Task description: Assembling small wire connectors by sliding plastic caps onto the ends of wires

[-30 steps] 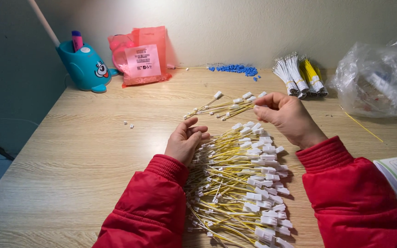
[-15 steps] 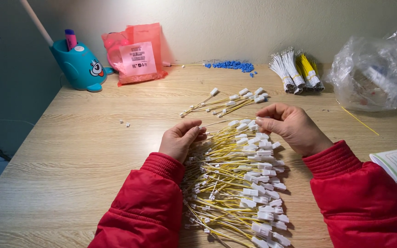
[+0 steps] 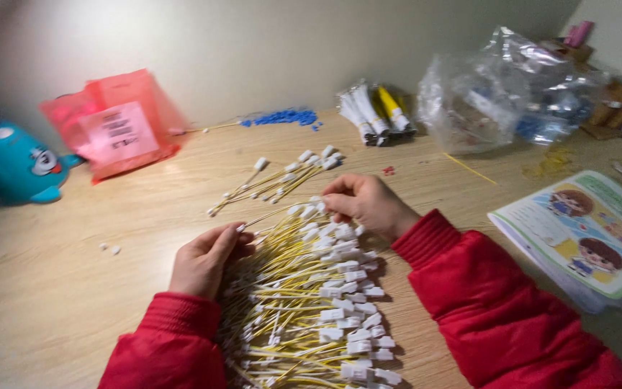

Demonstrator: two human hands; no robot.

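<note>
Wires, thin and yellow, each ending in a small white plastic connector, lie heaped in a big pile (image 3: 311, 302) at the six o'clock edge of the wooden table (image 3: 73, 302), between the two red sleeves; the left hand (image 3: 203, 259) rests on the pile's nine o'clock side, fingers curled and pinched on the bare end of one wire that runs out toward one o'clock; the right hand (image 3: 365, 205), at the pile's twelve o'clock end, has thumb and fingertips closed on the white connector end, apparently of that same wire, though the blur leaves this unsure; a smaller bunch of wires (image 3: 278, 180) lies fanned out just beyond the hands at about eleven o'clock, apart from the main heap; such wires look very light, limp yet springy, and prone to tangle with their neighbours, so one is best taken by the hard connector, which offers a firm block to pinch, while the thin insulated strand would likely slip or bend; farther off, a pink plastic bag (image 3: 120, 122) and a teal toy (image 3: 12, 162) sit at ten o'clock, blue beads (image 3: 286, 117) and bundled white-and-yellow wires (image 3: 376, 112) at twelve, a crumpled clear bag (image 3: 505, 90) at one to two, and an illustrated booklet (image 3: 584, 223) at three.
</note>
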